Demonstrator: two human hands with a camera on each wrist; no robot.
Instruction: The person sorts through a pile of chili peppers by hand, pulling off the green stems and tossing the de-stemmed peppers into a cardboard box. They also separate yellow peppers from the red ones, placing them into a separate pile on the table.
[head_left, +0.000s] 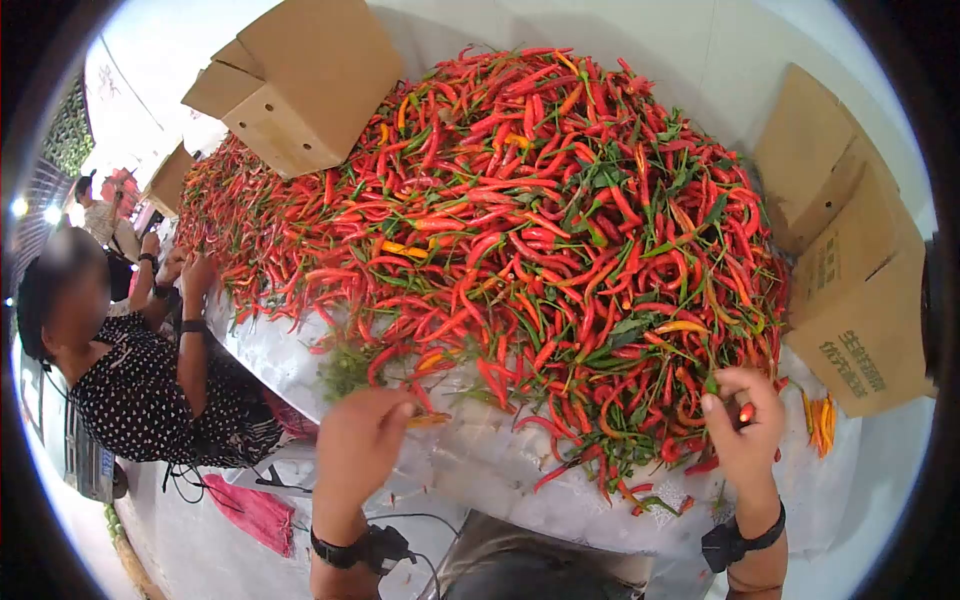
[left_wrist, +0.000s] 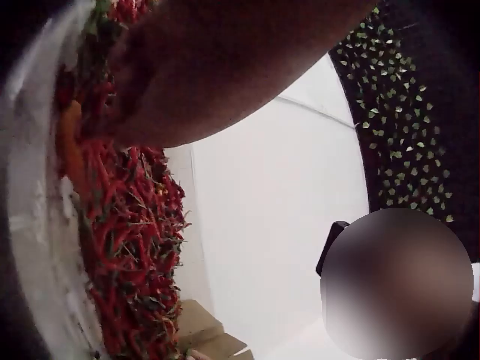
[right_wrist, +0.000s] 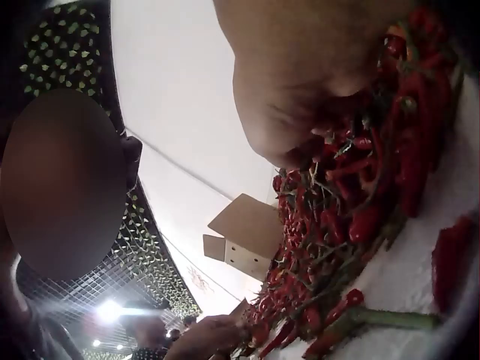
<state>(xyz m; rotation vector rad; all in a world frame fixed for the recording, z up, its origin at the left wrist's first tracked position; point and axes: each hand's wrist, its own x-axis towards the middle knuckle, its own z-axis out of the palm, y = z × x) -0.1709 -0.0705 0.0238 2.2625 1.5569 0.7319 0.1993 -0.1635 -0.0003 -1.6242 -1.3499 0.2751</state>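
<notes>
A wide heap of red chili peppers, mixed with green stems and leaves, covers the table in front of me. My left hand is at the heap's near left edge, with an orange chili pepper pinched at the thumb and fingertips. The same orange pepper shows by the dark hand in the left wrist view. Over the near right edge, my right hand grips a red chili pepper, whose end shows between the curled fingers. Most of that pepper is hidden by the hand.
Several orange peppers lie apart at the right, beside an open cardboard box. Another cardboard box stands behind the heap. At the left, a person in a dotted top sits with hands at the heap. Pink cloth lies below.
</notes>
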